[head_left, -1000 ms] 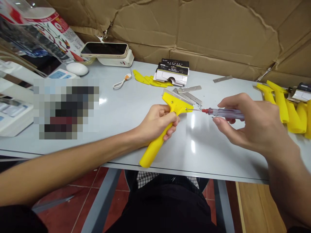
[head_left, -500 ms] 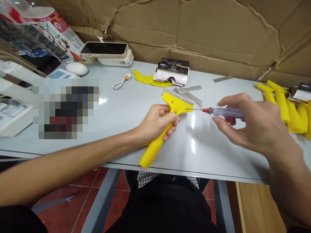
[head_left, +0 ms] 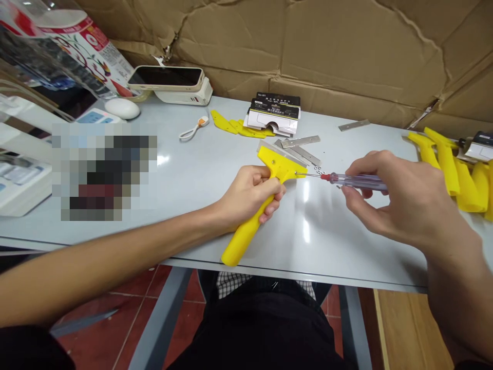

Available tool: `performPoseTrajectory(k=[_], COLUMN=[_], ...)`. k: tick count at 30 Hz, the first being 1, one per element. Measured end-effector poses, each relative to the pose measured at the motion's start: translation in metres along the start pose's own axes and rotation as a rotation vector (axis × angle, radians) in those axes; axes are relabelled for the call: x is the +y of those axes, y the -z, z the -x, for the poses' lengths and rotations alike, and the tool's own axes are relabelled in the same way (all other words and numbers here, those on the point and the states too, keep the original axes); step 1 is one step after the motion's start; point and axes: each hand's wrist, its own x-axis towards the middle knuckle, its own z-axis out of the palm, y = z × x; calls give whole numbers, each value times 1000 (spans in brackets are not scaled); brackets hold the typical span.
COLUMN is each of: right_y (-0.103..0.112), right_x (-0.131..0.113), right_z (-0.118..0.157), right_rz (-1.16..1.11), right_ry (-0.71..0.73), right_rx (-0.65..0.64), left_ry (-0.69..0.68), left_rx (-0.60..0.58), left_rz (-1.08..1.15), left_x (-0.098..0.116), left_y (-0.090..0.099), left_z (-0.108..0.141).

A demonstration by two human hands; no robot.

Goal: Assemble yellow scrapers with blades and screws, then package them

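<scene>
My left hand [head_left: 256,198] is wrapped round the neck of a yellow scraper [head_left: 243,239], whose handle slants down toward the table's front edge. A metal blade shows along the far edge of the scraper's head. My right hand [head_left: 408,198] grips a screwdriver [head_left: 356,180] with a clear purplish handle and a red collar. Its thin shaft points left, and the tip meets the right screw on the scraper's head. Just beyond lie loose metal blades [head_left: 301,141] and several tiny nuts [head_left: 317,168].
Black-and-white boxes [head_left: 272,115] stand at the back beside flat yellow plates [head_left: 224,122]. Another blade [head_left: 354,125] lies to their right. Yellow scraper handles [head_left: 449,164] are piled at far right. A phone [head_left: 167,77], a white mouse [head_left: 122,109] and cardboard [head_left: 346,51] line the back.
My right hand has shifted slightly to the right along the screwdriver, thumb and fingers a little changed. The tip stays at the screw. My left hand and the scraper hold nearly still.
</scene>
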Motion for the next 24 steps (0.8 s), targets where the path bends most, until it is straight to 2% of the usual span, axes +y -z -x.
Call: performPoseTrajectory(k=[7,14,24], right_y=[-2,0,0], right_x=[4,0,1], right_z=[1,1,0], right_rz=[76,-10,1], right_ry=[12,12,9], right_rx=[22,-9,13], left_ry=[3,0,0], left_rx=[-4,1,-4], left_rz=[7,8,-10], left_x=[1,0,0], left_y=[0,0,1], left_z=[0,-1,1])
